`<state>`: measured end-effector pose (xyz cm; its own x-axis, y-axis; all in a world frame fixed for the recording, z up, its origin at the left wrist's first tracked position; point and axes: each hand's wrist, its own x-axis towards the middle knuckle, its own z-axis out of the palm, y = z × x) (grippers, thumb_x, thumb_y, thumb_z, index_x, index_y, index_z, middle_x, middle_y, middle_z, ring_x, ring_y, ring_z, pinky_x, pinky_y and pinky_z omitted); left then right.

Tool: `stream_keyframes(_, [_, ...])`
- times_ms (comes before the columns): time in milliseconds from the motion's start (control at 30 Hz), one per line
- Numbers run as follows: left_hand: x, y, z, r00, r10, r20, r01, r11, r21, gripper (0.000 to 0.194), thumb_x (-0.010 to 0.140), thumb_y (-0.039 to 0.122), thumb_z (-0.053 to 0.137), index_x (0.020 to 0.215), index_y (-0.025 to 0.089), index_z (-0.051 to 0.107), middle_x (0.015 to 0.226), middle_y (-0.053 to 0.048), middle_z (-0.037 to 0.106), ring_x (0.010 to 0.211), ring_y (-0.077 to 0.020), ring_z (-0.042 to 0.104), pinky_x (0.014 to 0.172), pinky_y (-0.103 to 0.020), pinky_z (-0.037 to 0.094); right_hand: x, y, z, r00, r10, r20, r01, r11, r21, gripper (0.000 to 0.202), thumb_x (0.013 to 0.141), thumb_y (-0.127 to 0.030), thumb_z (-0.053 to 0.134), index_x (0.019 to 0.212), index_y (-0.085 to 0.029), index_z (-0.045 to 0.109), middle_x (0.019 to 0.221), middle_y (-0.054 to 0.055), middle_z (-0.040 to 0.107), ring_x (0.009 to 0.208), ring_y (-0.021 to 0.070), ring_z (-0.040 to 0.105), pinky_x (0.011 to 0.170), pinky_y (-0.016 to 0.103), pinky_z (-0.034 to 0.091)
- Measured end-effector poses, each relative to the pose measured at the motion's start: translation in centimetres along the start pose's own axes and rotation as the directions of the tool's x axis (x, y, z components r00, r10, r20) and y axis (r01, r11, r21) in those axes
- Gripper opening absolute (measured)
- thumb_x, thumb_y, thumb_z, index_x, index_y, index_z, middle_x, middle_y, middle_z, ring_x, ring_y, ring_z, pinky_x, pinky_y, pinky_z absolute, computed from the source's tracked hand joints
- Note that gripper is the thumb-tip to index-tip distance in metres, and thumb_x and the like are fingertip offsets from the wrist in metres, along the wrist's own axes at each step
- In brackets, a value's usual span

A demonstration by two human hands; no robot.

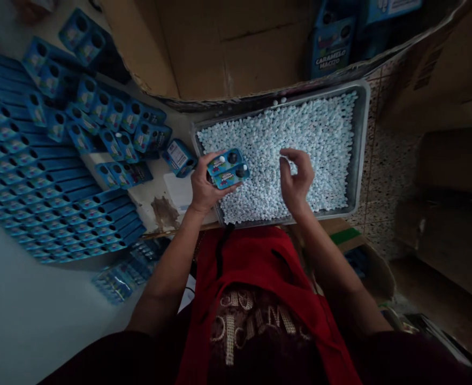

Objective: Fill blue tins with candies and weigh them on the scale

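My left hand (207,184) is wrapped round two small blue candy boxes (228,169) held side by side over the left part of a metal tray (363,155). Each box has a dark round hole in its top face, and a few pale candies rest on them. Small white and pale-blue candies (256,187) cover the tray's bottom. Above their middle, my right hand (298,179) is curled with thumb and forefinger close together; what is between the fingertips, if anything, is too small to make out.
Rows of blue boxes (59,214) fill the left of the table, with several loose boxes (115,115) nearer the tray. Behind stands a large open cardboard carton (228,53) with blue packs (332,48) inside. More cartons (453,166) are at the right.
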<state>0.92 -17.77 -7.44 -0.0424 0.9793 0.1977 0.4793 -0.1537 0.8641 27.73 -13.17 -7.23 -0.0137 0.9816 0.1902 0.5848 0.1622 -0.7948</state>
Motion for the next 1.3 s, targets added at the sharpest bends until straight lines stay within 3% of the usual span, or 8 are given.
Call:
stream_keyframes(200, [-2.1, 0.1, -1.5, 0.999, 0.013, 0.05, -0.01, 0.998, -0.059, 0.091, 0.085, 0.078, 0.1, 0.156, 0.036, 0.06, 0.153, -0.011, 0.08, 0.139, -0.0366, 0.081, 0.115, -0.06, 0.07, 4.1, 5.2, 3.7, 0.857, -0.034, 0.514, 0.259, 0.891, -0.372, 0.063, 0.116, -0.065, 0.055, 0.165, -0.027, 0.066, 0.178, 0.018, 0.058, 0.164, 0.0469, 0.047, 0.129, 0.07, 0.04])
stream_keyframes(433, [-6.0, -1.1, -0.9, 0.988, -0.148, -0.041, 0.143, 0.984, -0.108, 0.101, 0.079, 0.073, 0.105, 0.159, 0.033, 0.059, 0.159, -0.014, 0.076, 0.146, -0.0373, 0.077, 0.124, -0.056, 0.064, 1.7, 4.1, 3.1, 0.82, 0.053, 0.57, 0.24, 0.872, -0.426, 0.048, 0.117, -0.056, 0.055, 0.137, -0.022, 0.081, 0.143, 0.022, 0.077, 0.136, 0.0432, 0.062, 0.115, 0.061, 0.046])
stream_keyframes(567, [-8.8, -0.2, -2.9, 0.951, -0.279, -0.134, 0.287, 0.957, 0.043, 0.095, 0.082, 0.075, 0.101, 0.154, 0.029, 0.061, 0.149, -0.016, 0.079, 0.135, -0.0357, 0.08, 0.118, -0.056, 0.066, 1.1, 4.6, -0.3, 0.909, -0.027, 0.417, 0.201, 0.903, -0.38, 0.051, 0.104, -0.065, 0.074, 0.136, -0.027, 0.084, 0.151, 0.018, 0.076, 0.141, 0.0446, 0.064, 0.121, 0.065, 0.044])
stream_keyframes(700, [-13.6, 0.1, -7.1, 0.741, -0.425, -0.52, 0.562, 0.816, 0.134, 0.096, 0.075, 0.081, 0.101, 0.145, 0.028, 0.06, 0.136, -0.013, 0.074, 0.122, -0.0354, 0.079, 0.106, -0.057, 0.067, 2.1, 5.4, -2.3, 0.959, -0.003, 0.284, 0.107, 0.929, -0.353, 0.048, 0.101, -0.068, 0.071, 0.118, -0.027, 0.088, 0.133, 0.02, 0.08, 0.127, 0.045, 0.073, 0.116, 0.07, 0.051])
stream_keyframes(833, [-17.2, -1.6, -10.8, 0.532, -0.443, -0.722, 0.665, 0.746, 0.032, 0.088, 0.082, 0.066, 0.1, 0.144, 0.029, 0.051, 0.14, -0.013, 0.064, 0.133, -0.0373, 0.071, 0.12, -0.07, 0.058, 3.7, 1.0, -3.1, 0.986, -0.035, 0.165, 0.074, 0.969, -0.235, 0.042, 0.101, -0.061, 0.075, 0.125, -0.027, 0.084, 0.125, 0.018, 0.08, 0.121, 0.0425, 0.075, 0.103, 0.064, 0.062])
stream_keyframes(1000, [-14.0, -8.0, -12.0, 0.254, -0.589, -0.767, 0.786, 0.587, -0.191, 0.089, 0.08, 0.043, 0.098, 0.141, 0.028, 0.037, 0.146, -0.012, 0.059, 0.144, -0.0338, 0.065, 0.131, -0.063, 0.053, 12.3, -5.6, -1.4, 0.935, -0.3, 0.187, 0.342, 0.903, -0.261, 0.036, 0.105, -0.045, 0.079, 0.137, -0.028, 0.082, 0.147, 0.017, 0.074, 0.143, 0.0427, 0.066, 0.128, 0.068, 0.046])
stream_keyframes(1167, [-10.0, -8.6, -11.2, 0.313, -0.632, -0.709, 0.772, 0.604, -0.198, 0.108, 0.072, 0.031, 0.096, 0.154, 0.027, 0.025, 0.166, -0.023, 0.047, 0.162, -0.039, 0.055, 0.137, -0.067, 0.045, 25.4, -4.6, -0.5, 0.97, -0.093, 0.223, 0.189, 0.867, -0.461, 0.034, 0.114, -0.036, 0.071, 0.133, -0.01, 0.083, 0.142, 0.024, 0.078, 0.141, 0.0304, 0.066, 0.124, 0.049, 0.046])
stream_keyframes(1300, [-7.5, -2.9, -13.0, 0.556, -0.63, -0.543, 0.752, 0.659, 0.005, 0.133, 0.062, 0.032, 0.106, 0.168, 0.031, 0.026, 0.167, -0.019, 0.051, 0.168, -0.044, 0.052, 0.138, -0.071, 0.044, 29.9, -1.7, -1.2, 0.988, -0.076, 0.134, 0.126, 0.899, -0.42, 0.049, 0.125, -0.032, 0.05, 0.091, -0.013, 0.081, 0.134, 0.02, 0.084, 0.138, 0.018, 0.071, 0.12, 0.036, 0.049])
